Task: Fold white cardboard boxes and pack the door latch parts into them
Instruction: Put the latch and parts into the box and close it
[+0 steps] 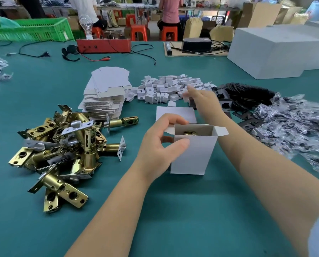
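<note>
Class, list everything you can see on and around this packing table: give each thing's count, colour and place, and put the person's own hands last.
open box: one, white, centre, upright, brass part inside
latch parts: a pile, brass and silver, left
flat box blanks: one stack, white, behind the latches
small folded inserts: a heap, white, centre back
strike plates: a pile, black, right
bagged parts: a heap, clear plastic, far right
large cartons: white, back right
crate: one, green, back left
table: teal
left hand: grips the box's left edge
right hand: reaches over the inserts; grip unclear
</note>
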`<state>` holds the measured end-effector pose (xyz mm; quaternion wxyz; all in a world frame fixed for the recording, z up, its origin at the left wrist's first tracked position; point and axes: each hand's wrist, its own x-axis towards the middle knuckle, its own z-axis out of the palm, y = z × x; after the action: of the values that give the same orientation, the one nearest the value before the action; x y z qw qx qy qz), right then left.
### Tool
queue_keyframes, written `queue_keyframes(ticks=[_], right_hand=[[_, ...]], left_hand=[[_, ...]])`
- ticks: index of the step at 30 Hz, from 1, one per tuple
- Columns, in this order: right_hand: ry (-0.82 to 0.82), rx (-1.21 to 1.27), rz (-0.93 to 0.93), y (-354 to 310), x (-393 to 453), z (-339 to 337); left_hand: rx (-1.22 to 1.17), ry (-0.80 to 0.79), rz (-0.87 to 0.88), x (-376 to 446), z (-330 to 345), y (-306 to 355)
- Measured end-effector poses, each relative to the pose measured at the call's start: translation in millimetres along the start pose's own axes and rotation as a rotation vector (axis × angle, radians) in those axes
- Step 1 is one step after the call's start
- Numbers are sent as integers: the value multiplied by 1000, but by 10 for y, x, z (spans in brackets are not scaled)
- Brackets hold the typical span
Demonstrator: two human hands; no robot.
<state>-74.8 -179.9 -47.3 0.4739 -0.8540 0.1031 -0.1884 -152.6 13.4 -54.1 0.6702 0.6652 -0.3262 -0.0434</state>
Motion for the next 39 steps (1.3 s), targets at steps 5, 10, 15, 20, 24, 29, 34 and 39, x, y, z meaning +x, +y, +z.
queue_keyframes(ticks=[5,10,15,20,24,29,34,39], right_hand=[[157,494,6,-264,-450,-284],[17,680,-74,-436,-861,-549],[-146,545,-137,-519,-1167,-632],[-83,529,-187,-502,-1294,-660],[-65,393,-225,-502,-1313,-651],[-8,203,-320,-454,-1419,-643],[68,74,-354,-420,-1428,-592],[101,-214,-511,-356,-1446,-522]], left_hand=[[-4,6,12,2,3,-1],[12,19,19,-3,6,0],[12,33,2,2,12,-15],[-1,39,2,-15,23,-6],[-10,46,-6,-15,23,1],[-2,58,-1,-17,35,1],[9,59,-6,-10,32,-2],[-4,56,-9,-13,44,0]])
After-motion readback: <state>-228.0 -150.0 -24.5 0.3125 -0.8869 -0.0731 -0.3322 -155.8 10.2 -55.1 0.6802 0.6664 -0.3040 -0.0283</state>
